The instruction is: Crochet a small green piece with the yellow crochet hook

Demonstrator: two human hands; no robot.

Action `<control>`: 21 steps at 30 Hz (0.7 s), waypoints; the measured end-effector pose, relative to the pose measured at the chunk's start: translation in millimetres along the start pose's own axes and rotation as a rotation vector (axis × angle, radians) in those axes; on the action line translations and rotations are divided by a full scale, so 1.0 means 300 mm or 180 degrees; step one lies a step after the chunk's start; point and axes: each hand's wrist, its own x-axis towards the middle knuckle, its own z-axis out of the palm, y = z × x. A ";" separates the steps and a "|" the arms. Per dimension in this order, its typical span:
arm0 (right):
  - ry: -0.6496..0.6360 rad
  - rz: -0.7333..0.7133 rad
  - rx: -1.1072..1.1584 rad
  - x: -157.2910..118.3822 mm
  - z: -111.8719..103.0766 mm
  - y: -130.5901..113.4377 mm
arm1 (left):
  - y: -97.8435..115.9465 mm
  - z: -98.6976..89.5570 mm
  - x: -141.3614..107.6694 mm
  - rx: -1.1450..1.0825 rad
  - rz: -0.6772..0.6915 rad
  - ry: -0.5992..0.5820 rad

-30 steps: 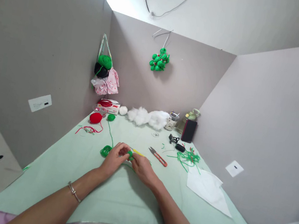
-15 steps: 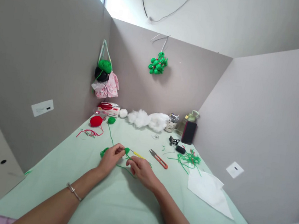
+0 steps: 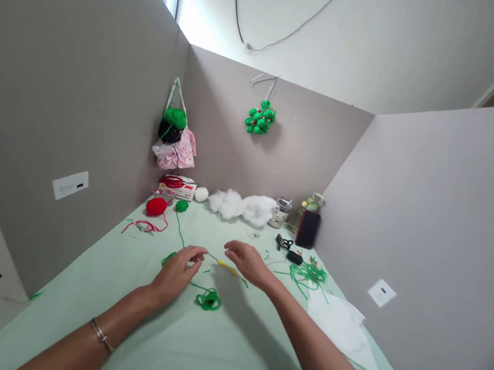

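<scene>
My left hand [image 3: 180,269] is low over the cloth with its fingers apart, partly covering a loop of green yarn [image 3: 167,259]. Further right, my right hand [image 3: 246,259] is open beside a crochet hook with a yellow handle [image 3: 227,267], which lies on the table. A small green crocheted piece [image 3: 209,300] with looped yarn around it rests nearer to me, below both hands. From a green ball [image 3: 182,206] a strand runs down toward my left hand. I see no scissors in the current view; my right forearm covers part of the table.
A red yarn ball [image 3: 156,206], white stuffing [image 3: 242,207], a pen cup [image 3: 280,214] and a phone [image 3: 307,229] line the back. Green scraps [image 3: 309,272] and white sheets [image 3: 341,327] lie right. A green cluster [image 3: 260,118] hangs on the back panel.
Both hands have let go of the green piece, which now lies nearer to me. My right hand has moved up and opened; its arm now covers where the scissors lay. The view has tilted slightly.
</scene>
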 end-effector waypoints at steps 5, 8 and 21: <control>0.0100 0.0194 -0.0675 0.207 -0.068 0.079 | -0.016 -0.098 0.116 -0.0047 0.0051 0.0078; 0.0204 0.0193 -0.1000 0.340 -0.066 0.099 | -0.039 -0.147 0.216 -0.0081 -0.0023 -0.0108; 0.0518 -0.0004 -0.1656 0.817 0.093 0.075 | -0.061 -0.059 0.432 -0.0652 -0.0090 -0.0791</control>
